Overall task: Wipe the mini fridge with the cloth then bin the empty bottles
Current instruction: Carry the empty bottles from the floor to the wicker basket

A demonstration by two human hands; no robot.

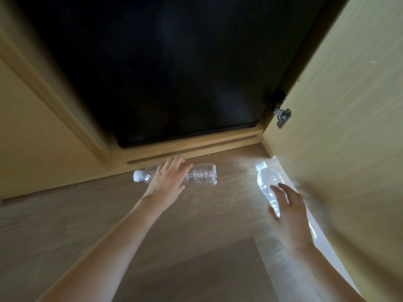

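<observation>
One bottle (197,174) lies on the floor (196,214) before the fridge (165,73), covered by the left hand (166,179), fingers curled but not closed. A second bottle (265,182) is approached by the right hand (290,216), fingers spread. Binning is judged begun; grasps must be closed next.

This looks like a furnished room in a home or a hotel, though which of the two cannot be told. A black mini fridge (170,68) sits built into a pale wood cabinet (54,118), whose door (340,101) stands open on a metal hinge (282,115). The wood-grain floor (178,247) below, with clear plastic bottles (202,174) lying on it, fits a lived-in room.
</observation>
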